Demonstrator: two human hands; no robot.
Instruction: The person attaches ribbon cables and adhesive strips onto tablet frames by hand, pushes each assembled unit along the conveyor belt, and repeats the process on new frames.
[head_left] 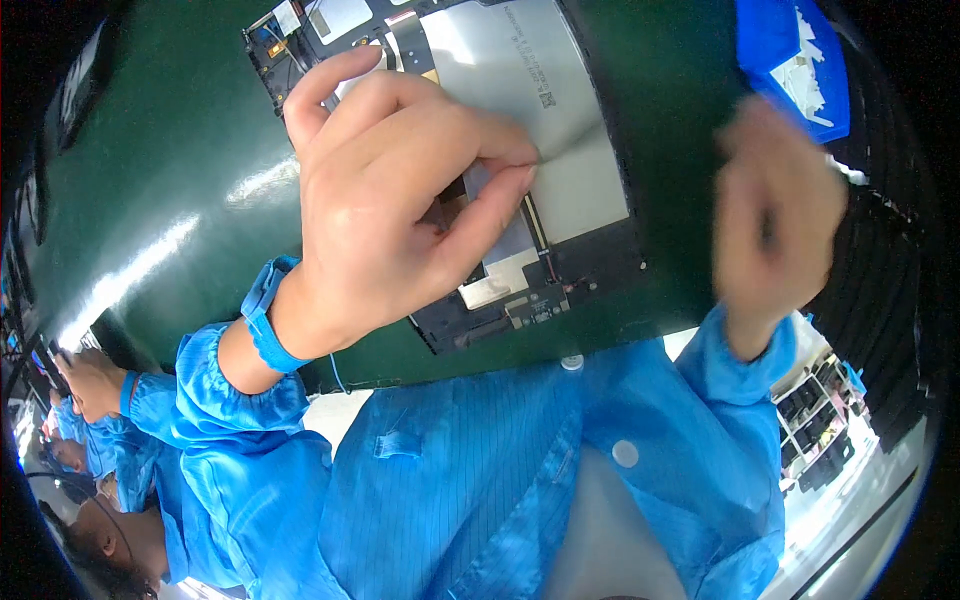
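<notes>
An opened tablet [585, 190] lies at a slant on the green work surface, its silver back plate, dark frame, ribbon cables and small circuit parts exposed. My left hand [375, 190] is over the left part of it, with thumb and forefinger pinched together above the silver plate. What sits between those fingertips, if anything, is too small to make out. The other fingers curl over the upper left part and hide some of the inside. Off the tablet's right side, my right hand [780, 215] is smeared by motion just below a blue bin [752, 50], its fingers unclear.
White scraps [800, 80] lie in the blue bin at the upper right. A blue wrist strap [265, 315] with a thin cord circles my left wrist. At the far left a co-worker's hand [95, 385] rests near the surface's edge. A rack [815, 410] stands at the lower right.
</notes>
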